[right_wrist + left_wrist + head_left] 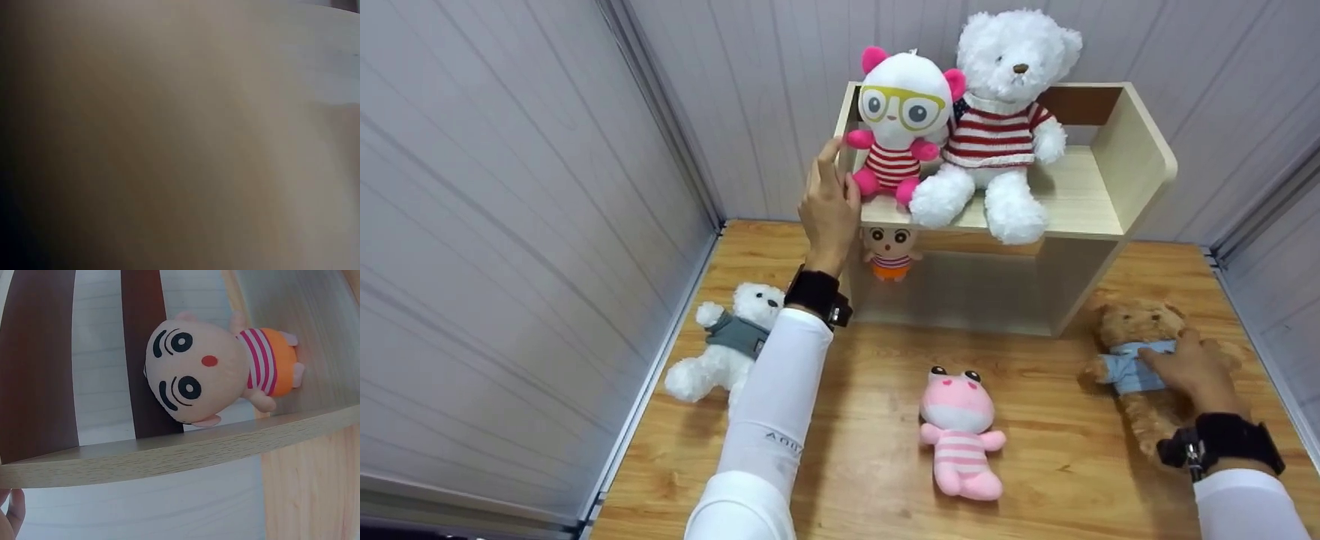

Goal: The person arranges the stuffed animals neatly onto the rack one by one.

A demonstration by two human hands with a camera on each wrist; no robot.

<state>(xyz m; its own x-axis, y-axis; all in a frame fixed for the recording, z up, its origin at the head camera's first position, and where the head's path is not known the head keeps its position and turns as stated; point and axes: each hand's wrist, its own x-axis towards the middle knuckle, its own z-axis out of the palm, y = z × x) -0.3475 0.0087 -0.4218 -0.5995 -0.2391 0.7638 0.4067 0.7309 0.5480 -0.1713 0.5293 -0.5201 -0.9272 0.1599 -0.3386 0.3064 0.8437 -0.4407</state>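
Note:
My left hand point(829, 206) holds the left side panel of a small wooden shelf point(1080, 184), fingertips at the panel's edge. Just right of it, a pink-and-white plush with yellow glasses point(894, 127) sits on the upper board beside a large white teddy bear point(997, 127) in a striped sweater. Below them, a boy doll point(208, 371) in orange shorts stands in the lower compartment. On the floor at right, my right hand point(1200, 371) grips a brown teddy bear point(1144, 371) in a blue shirt by its side. The right wrist view is mostly blurred brown.
A pink frog plush point(960, 435) lies on the wooden floor point(870, 450) in front of the shelf. At the left, a white teddy bear point(724, 345) in a grey-green top is partly behind my left arm. Pale panelled walls point(510, 225) enclose the space.

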